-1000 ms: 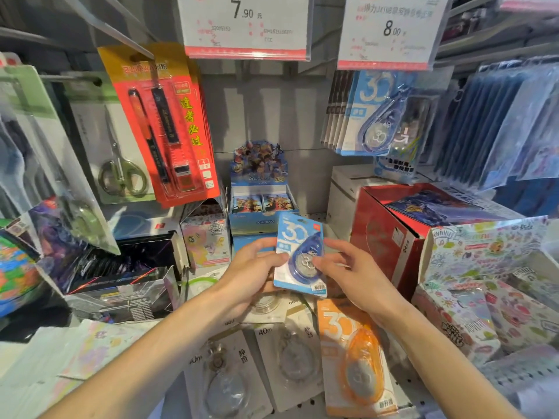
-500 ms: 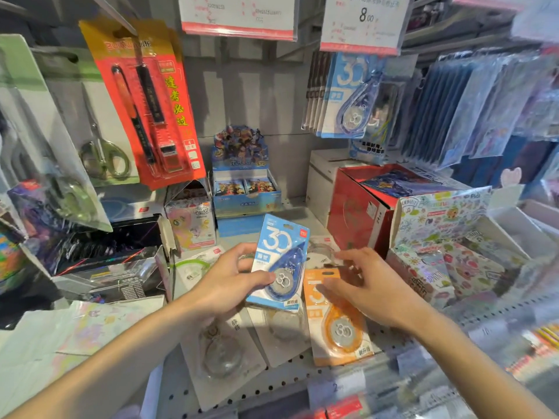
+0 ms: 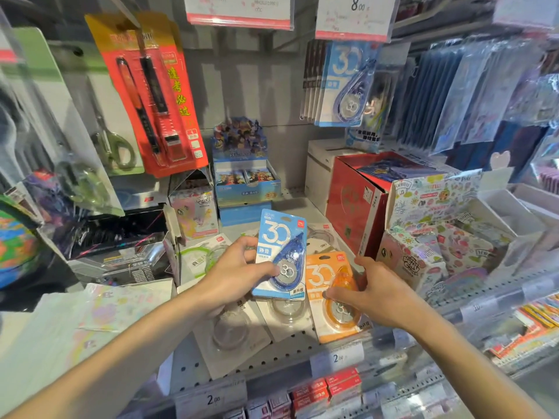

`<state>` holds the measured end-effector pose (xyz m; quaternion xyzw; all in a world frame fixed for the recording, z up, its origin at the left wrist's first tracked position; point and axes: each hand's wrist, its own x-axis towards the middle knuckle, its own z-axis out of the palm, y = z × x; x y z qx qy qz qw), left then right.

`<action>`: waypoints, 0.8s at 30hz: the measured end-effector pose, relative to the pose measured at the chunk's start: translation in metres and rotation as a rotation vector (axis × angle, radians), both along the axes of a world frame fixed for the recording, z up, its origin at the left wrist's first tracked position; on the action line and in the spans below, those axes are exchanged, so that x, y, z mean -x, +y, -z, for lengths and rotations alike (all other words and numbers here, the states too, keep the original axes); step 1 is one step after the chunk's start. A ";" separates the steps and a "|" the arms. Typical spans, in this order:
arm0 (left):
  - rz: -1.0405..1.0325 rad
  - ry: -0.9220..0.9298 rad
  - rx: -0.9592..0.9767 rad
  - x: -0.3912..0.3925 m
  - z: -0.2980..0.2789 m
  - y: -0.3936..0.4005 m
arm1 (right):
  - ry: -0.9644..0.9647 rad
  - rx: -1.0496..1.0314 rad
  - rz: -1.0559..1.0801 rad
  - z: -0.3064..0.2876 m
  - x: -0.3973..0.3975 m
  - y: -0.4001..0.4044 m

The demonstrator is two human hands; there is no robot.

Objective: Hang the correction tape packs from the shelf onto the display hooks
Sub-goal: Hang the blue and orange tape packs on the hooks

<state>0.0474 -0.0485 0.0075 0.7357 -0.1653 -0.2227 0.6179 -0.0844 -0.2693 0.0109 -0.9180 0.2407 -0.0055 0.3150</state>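
Observation:
My left hand (image 3: pixel 239 270) holds a blue correction tape pack (image 3: pixel 279 252) upright above the shelf, thumb on its front. An orange correction tape pack (image 3: pixel 328 293) lies flat on the perforated shelf (image 3: pixel 290 346) just right of it. My right hand (image 3: pixel 373 293) reaches onto that orange pack, fingers curling over its blister. Several blue correction tape packs (image 3: pixel 341 83) hang from a display hook at the upper right, under an 8.00 price tag (image 3: pixel 355 18). Two white-carded tape packs (image 3: pixel 233 328) lie on the shelf below my hands.
A red pen pack (image 3: pixel 148 95) and scissors packs (image 3: pixel 112 143) hang at the upper left. A red carton (image 3: pixel 354 204) and patterned sticker boxes (image 3: pixel 423 240) stand to the right. Blue card boxes (image 3: pixel 245 179) sit at the back. Price labels line the shelf edge.
My right hand let go of the blue pack and moved down onto the orange pack. My left hand kept the blue pack and shifted slightly left. The view tilted downward.

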 end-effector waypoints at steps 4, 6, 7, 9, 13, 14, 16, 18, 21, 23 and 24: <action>-0.025 -0.037 0.003 0.004 0.000 0.003 | -0.074 -0.248 0.070 -0.001 -0.002 0.001; -0.029 -0.045 0.032 0.006 0.000 0.008 | -0.111 -0.344 0.093 -0.002 -0.003 0.001; -0.033 -0.047 0.049 0.007 -0.001 0.011 | -0.139 -0.374 0.100 -0.003 -0.004 0.000; -0.058 -0.048 0.089 0.008 -0.002 0.018 | -0.206 -0.421 0.089 -0.008 -0.005 0.002; -0.133 -0.095 0.167 0.009 -0.012 0.030 | -0.347 -0.471 0.047 -0.023 -0.008 0.010; -0.144 -0.116 0.179 0.010 -0.017 0.032 | -0.395 -0.491 0.044 -0.028 -0.010 0.011; -0.159 -0.162 0.202 0.012 -0.029 0.033 | -0.479 -0.525 0.030 -0.040 -0.014 0.013; -0.192 -0.212 0.240 0.014 -0.041 0.031 | -0.542 -0.510 -0.007 -0.056 -0.017 0.013; -0.211 -0.272 0.285 0.021 -0.061 0.022 | -0.600 -0.525 -0.082 -0.079 -0.020 0.007; -0.205 -0.310 0.304 0.028 -0.072 0.012 | -0.629 -0.577 -0.141 -0.089 -0.019 -0.004; -0.206 -0.325 0.317 0.032 -0.076 0.006 | -0.644 -0.608 -0.170 -0.094 -0.018 -0.010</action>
